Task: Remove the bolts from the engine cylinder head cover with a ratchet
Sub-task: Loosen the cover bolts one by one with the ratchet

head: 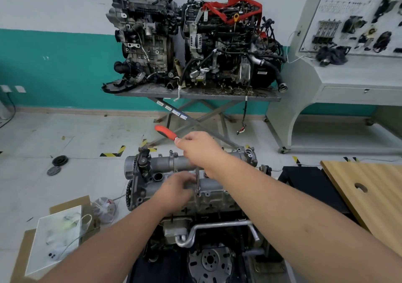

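The grey cylinder head cover tops the engine standing low at centre. A ratchet with a red handle stands over it, its extension shaft dropping onto a bolt at the cover's near edge. The right hand has its grip closed around the ratchet head; the left hand rests by the shaft, its grip blurred beyond telling.

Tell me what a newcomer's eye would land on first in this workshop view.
First, the red-handled ratchet held by the right hand at centre, its extension reaching down to the silver cylinder head cover, where the left hand rests. Behind, two engines stand on a scissor table against the teal-and-white wall.
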Action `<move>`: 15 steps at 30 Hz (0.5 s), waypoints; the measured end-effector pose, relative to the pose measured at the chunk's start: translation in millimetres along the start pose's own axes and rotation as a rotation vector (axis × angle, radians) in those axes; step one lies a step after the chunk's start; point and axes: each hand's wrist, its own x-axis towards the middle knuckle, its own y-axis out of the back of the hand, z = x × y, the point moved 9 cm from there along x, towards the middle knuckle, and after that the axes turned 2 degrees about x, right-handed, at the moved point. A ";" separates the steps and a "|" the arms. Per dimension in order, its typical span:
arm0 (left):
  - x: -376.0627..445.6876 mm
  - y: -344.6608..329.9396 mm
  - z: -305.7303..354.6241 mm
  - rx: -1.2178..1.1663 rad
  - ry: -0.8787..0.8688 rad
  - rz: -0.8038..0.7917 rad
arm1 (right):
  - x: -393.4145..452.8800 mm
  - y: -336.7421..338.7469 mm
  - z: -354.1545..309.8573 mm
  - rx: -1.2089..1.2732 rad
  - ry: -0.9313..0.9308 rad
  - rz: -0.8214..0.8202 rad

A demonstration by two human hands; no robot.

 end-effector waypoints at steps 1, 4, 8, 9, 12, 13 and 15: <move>-3.9 11.1 -2.6 -0.165 0.073 0.098 | 1.8 1.7 2.4 0.066 -0.006 -0.014; -17.7 37.2 1.0 -0.784 0.188 0.416 | 6.1 8.6 10.8 0.197 -0.049 -0.059; -13.1 42.1 41.6 -1.299 0.137 0.356 | 10.2 -0.1 21.1 0.473 -0.127 -0.158; -12.4 43.4 49.3 -1.310 0.135 0.347 | 9.6 -4.2 21.3 0.527 -0.131 -0.193; -15.5 46.9 55.4 -1.314 0.210 0.450 | 4.1 -13.1 20.9 0.606 -0.165 -0.321; -17.6 47.4 54.6 -1.314 0.227 0.489 | 1.3 -14.7 20.5 0.616 -0.180 -0.366; -20.7 47.4 54.2 -1.308 0.242 0.544 | -3.5 -16.4 19.3 0.622 -0.198 -0.451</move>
